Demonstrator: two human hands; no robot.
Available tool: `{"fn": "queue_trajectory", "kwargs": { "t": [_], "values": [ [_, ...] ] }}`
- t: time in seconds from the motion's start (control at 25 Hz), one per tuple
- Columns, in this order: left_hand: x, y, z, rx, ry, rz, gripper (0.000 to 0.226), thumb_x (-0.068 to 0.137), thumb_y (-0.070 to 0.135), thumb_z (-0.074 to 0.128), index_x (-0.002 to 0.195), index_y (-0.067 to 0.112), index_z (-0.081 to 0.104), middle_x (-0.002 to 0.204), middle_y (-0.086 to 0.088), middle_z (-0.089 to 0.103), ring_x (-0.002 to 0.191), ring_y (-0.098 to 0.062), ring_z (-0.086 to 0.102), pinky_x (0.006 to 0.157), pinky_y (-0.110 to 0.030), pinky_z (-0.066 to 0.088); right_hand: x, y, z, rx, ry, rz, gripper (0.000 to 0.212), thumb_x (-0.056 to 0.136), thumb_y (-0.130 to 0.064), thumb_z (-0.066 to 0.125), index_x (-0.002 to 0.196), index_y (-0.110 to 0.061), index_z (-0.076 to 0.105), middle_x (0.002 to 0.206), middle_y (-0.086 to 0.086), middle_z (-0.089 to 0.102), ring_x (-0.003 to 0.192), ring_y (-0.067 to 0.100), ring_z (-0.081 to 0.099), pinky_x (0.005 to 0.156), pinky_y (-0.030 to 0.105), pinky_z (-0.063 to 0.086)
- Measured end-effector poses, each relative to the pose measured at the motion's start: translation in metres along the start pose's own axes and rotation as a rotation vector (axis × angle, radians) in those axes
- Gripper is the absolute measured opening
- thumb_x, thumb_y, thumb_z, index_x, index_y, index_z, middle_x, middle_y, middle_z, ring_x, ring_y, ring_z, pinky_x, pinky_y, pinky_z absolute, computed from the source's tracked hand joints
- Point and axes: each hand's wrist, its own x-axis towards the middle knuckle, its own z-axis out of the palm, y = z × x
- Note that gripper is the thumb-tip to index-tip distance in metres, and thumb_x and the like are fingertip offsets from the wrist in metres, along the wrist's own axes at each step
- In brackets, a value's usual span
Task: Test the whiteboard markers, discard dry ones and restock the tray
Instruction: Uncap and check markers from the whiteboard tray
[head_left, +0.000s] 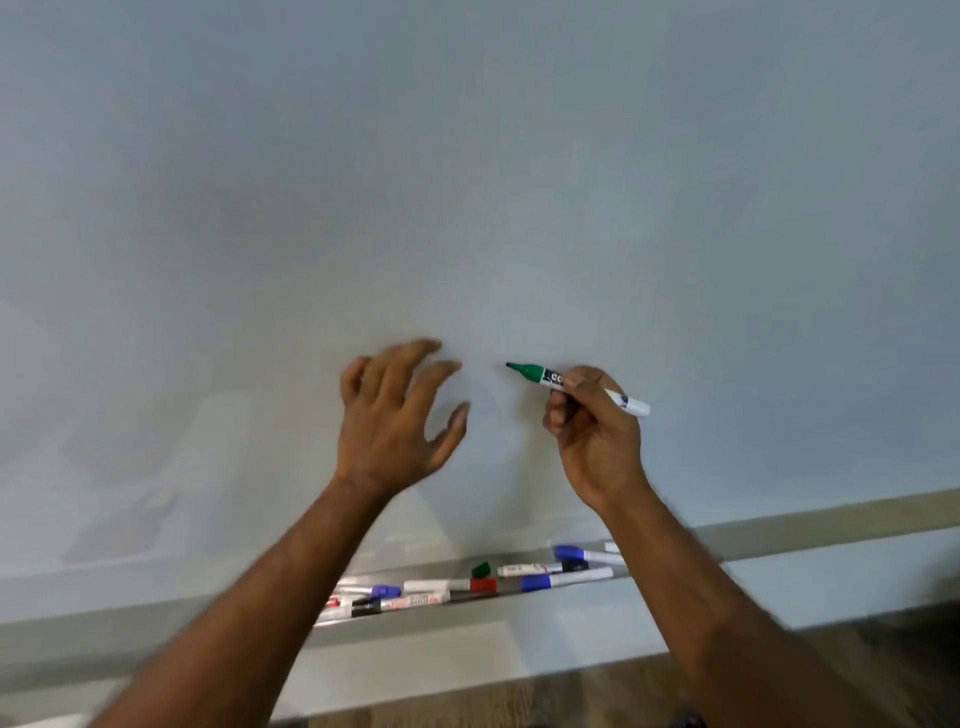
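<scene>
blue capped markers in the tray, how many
3 blue-capped markers: one at the tray's left end, one front centre, one back right beside the right forearm. The forearm may hide others.

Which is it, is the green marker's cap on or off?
Off. The green marker in the right hand shows its bare tip, and a loose green cap lies in the tray.

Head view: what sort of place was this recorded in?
Likely a classroom or meeting room: a large wall whiteboard, a tray below it holding capped markers, and an uncapped green marker in the right hand.
</scene>
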Motion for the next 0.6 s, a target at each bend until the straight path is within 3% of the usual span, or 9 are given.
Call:
{"fn": "queue_trajectory", "kwargs": {
  "t": [0.12, 0.36, 0.48, 0.6],
  "values": [
    [0.067, -0.018, -0.019, 0.071, 0.155, 0.028, 0.042, 0.085, 0.040, 0.065, 0.119, 0.017, 0.064, 0.136, -0.011, 0.058, 0.126, -0.031, 0.052, 0.099, -0.045, 0.035, 0.016, -0.037, 0.039, -0.094, -0.115, -0.249, 0.004, 0.082, -0.003, 0.058, 0.082, -0.007, 0.060, 0.061, 0.010, 0.062, 0.047, 0.021, 0.053, 0.046, 0.025, 0.043],
    [0.151, -0.031, -0.036, 0.174, 0.213, 0.024, 0.067, 0.088, 0.053, 0.057, 0.143, 0.015, 0.049, 0.154, -0.016, 0.035, 0.145, -0.035, 0.028, 0.118, -0.052, 0.021, 0.047, -0.085, 0.088, -0.412, -0.168, -0.768, 0.026, 0.093, -0.006, 0.056, 0.117, -0.009, 0.066, 0.095, 0.014, 0.073, 0.066, 0.025, 0.067, 0.057, 0.030, 0.052],
    [0.147, -0.031, -0.029, 0.249, 0.211, 0.037, 0.072, 0.088, 0.055, 0.056, 0.147, 0.014, 0.044, 0.156, -0.016, 0.032, 0.146, -0.035, 0.027, 0.118, -0.054, 0.021, 0.060, -0.091, 0.095, -0.647, -0.224, -1.055, 0.027, 0.093, -0.004, 0.059, 0.118, 0.001, 0.066, 0.103, 0.017, 0.071, 0.080, 0.028, 0.069, 0.068, 0.033, 0.054],
    [0.147, -0.033, -0.030, 0.256, 0.220, 0.053, 0.073, 0.088, 0.055, 0.057, 0.147, 0.014, 0.043, 0.156, -0.016, 0.032, 0.146, -0.035, 0.026, 0.118, -0.055, 0.022, 0.058, -0.087, 0.089, -0.864, -0.266, -1.211, 0.026, 0.090, 0.004, 0.060, 0.114, 0.010, 0.066, 0.105, 0.017, 0.071, 0.091, 0.024, 0.070, 0.078, 0.031, 0.054]
  ]
}}
